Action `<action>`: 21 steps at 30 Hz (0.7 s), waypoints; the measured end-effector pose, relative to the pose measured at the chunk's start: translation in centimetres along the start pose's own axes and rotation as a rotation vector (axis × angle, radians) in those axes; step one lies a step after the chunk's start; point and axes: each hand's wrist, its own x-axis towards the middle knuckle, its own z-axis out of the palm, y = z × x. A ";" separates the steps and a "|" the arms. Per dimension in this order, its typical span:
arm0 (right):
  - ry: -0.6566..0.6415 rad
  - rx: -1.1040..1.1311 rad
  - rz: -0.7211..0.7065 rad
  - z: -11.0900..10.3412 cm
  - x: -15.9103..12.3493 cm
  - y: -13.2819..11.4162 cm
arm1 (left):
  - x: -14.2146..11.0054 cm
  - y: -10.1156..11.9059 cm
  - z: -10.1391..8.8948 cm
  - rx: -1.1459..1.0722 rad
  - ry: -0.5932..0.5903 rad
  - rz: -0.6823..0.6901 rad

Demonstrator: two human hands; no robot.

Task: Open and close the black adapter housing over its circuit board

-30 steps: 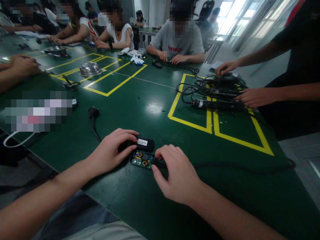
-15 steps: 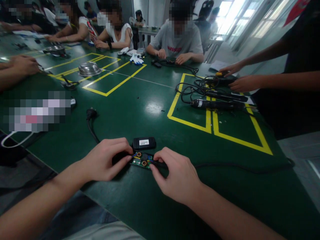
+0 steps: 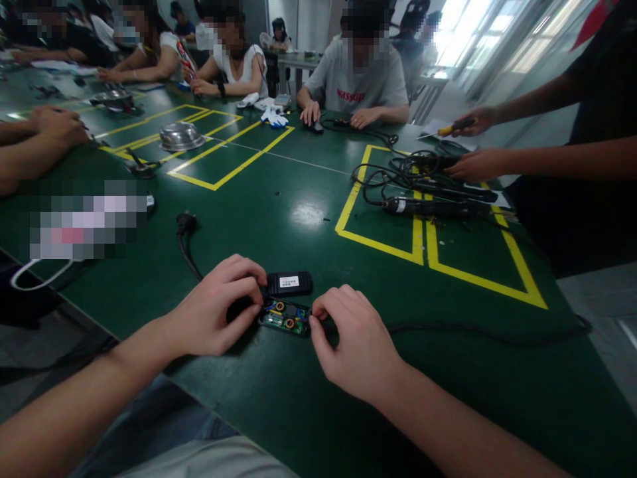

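Observation:
A small open black plastic case lies on the green table in front of me, and a green circuit board with copper coils shows inside it. My left hand pinches the case's left end, its index finger lifted towards the black cover. At the right end, my right hand is closed with thumb and forefinger on the case edge by the cable entry. Just behind the case, the black cover with a white label lies apart from it. A black power plug on a cord rests beyond my left hand.
A black cable runs right across the table. Tangled cords and a black handheld tool lie by yellow tape lines. A co-worker at right holds a screwdriver. A metal bowl stands farther back. Other people sit around.
My right fingers have drawn back from the wires to the case's right edge. My left index finger has risen towards the cover. The co-worker at right has lifted the screwdriver off the cords.

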 end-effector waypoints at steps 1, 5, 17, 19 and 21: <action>0.008 -0.004 0.005 0.0 0.0 0.0 | -0.1 -0.2 0.1 0.019 0.030 0.002; 0.026 -0.001 0.018 0.0 0.1 -0.1 | 0.2 -0.9 0.5 0.070 -0.001 -0.046; 0.051 0.047 0.051 -0.3 0.0 -0.1 | 0.6 -1.7 0.8 -0.043 0.131 -0.296; 0.069 0.054 0.040 -0.4 0.0 -0.2 | 0.4 -1.3 0.5 -0.074 0.171 -0.215; 0.062 0.056 0.026 -0.5 -0.1 -0.3 | 0.3 -0.9 0.2 -0.132 0.169 -0.090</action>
